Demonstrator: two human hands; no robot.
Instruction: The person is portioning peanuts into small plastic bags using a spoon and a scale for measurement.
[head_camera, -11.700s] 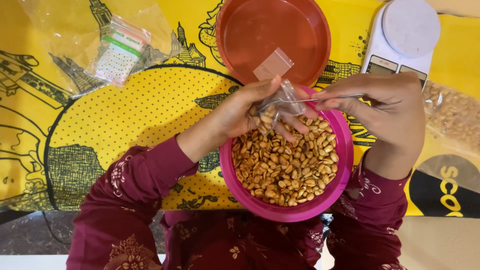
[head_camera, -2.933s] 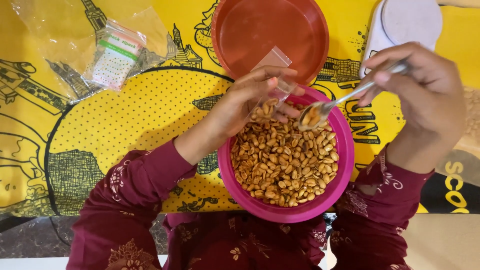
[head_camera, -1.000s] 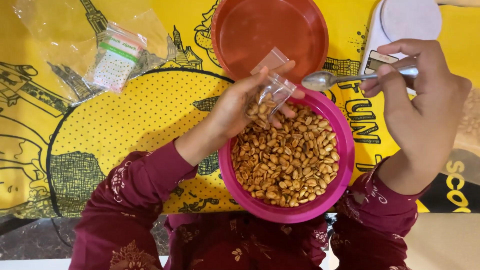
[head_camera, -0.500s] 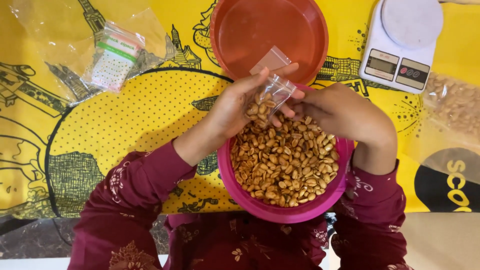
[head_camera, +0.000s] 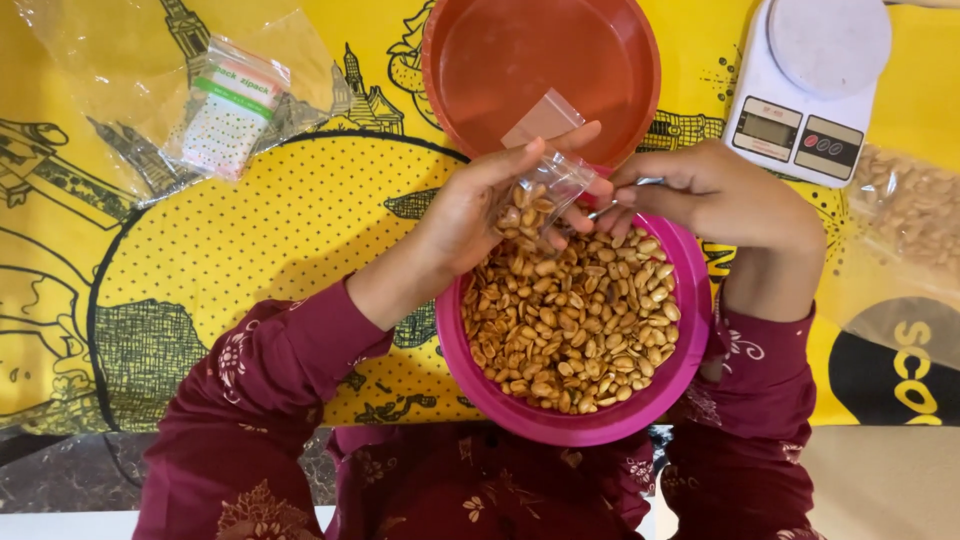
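Note:
A pink bowl (head_camera: 560, 425) full of roasted peanuts (head_camera: 570, 330) sits in front of me. Over its far rim my left hand (head_camera: 490, 205) holds a small clear plastic bag (head_camera: 545, 185), partly filled with peanuts. My right hand (head_camera: 715, 195) grips a metal spoon (head_camera: 625, 195), its bowl end dipped toward the peanuts right beside the bag's mouth. The spoon's tip is hidden by my fingers.
A red lid or dish (head_camera: 480, 70) lies just behind the bowl. A white digital kitchen scale (head_camera: 810, 90) stands at the upper right, next to a clear bag of peanuts (head_camera: 910, 215). A pack of small zip bags (head_camera: 225, 115) lies at the upper left on the yellow printed cloth (head_camera: 250, 230).
My right hand has come down from the raised position by the scale to the bowl's rim, bringing the spoon back beside the bag. The left hand has kept the bag in place.

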